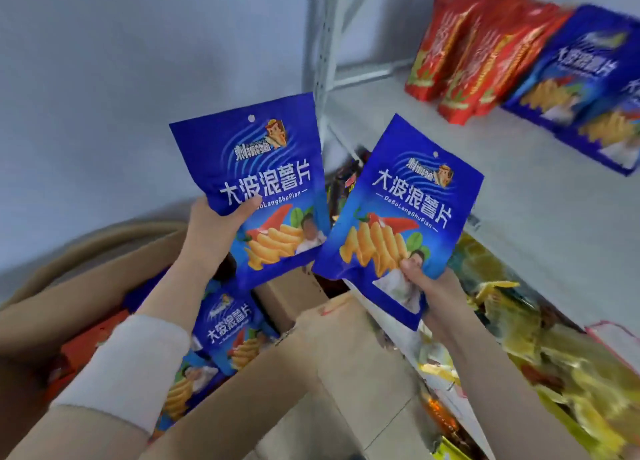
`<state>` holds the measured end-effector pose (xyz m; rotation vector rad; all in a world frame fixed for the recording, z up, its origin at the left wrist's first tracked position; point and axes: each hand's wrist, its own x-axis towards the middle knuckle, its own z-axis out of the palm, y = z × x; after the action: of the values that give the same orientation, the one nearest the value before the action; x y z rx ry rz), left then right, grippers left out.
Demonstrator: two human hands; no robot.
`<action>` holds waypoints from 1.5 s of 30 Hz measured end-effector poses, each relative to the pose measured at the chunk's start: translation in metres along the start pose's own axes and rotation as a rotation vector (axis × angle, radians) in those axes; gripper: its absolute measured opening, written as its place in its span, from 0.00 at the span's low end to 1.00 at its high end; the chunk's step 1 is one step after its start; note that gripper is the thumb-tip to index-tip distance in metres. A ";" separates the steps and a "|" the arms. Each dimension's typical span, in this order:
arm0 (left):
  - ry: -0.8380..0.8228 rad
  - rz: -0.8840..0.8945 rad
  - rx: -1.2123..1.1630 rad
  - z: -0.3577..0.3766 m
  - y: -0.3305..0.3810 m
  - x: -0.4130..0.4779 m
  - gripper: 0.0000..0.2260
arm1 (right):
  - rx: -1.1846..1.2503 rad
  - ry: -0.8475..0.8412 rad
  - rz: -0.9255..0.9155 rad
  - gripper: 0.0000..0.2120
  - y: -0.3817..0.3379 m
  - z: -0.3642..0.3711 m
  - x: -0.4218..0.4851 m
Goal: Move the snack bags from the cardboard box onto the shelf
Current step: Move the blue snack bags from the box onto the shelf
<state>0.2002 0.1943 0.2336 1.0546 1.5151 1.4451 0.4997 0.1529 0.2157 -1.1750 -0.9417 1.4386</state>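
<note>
My left hand (214,224) grips a blue snack bag (256,168) by its lower left side and holds it upright above the open cardboard box (311,362). My right hand (426,283) pinches a second blue snack bag (398,217) at its bottom edge, tilted to the right, in front of the white shelf (485,168). More blue bags (225,328) and red ones lie inside the box below my left forearm. On the shelf stand red bags (464,61) and, to their right, blue bags (581,88).
A white shelf upright (322,61) rises at the shelf's left corner against a pale wall. The lower shelf holds yellow snack bags (554,373) at the right. The box flaps stand open around the box.
</note>
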 end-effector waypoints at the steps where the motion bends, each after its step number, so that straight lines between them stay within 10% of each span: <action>1: -0.018 0.013 -0.008 0.026 0.012 0.005 0.13 | -0.016 0.033 -0.023 0.04 -0.013 -0.019 0.001; 8: -0.232 0.180 -0.059 0.204 0.073 0.022 0.08 | -0.084 0.256 -0.181 0.17 -0.084 -0.149 0.012; 15: -0.425 0.256 -0.027 0.360 0.095 0.060 0.07 | 0.010 0.423 -0.219 0.03 -0.135 -0.237 0.044; 29: -0.706 0.287 -0.054 0.631 0.106 0.224 0.11 | -0.098 0.912 -0.204 0.05 -0.192 -0.354 0.239; 45: -0.597 0.352 0.086 0.716 0.081 0.260 0.15 | -0.280 1.091 -0.254 0.07 -0.196 -0.403 0.313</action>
<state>0.7809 0.6920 0.2789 1.6884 0.9976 1.1366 0.9315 0.4856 0.2554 -1.6828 -0.4670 0.3118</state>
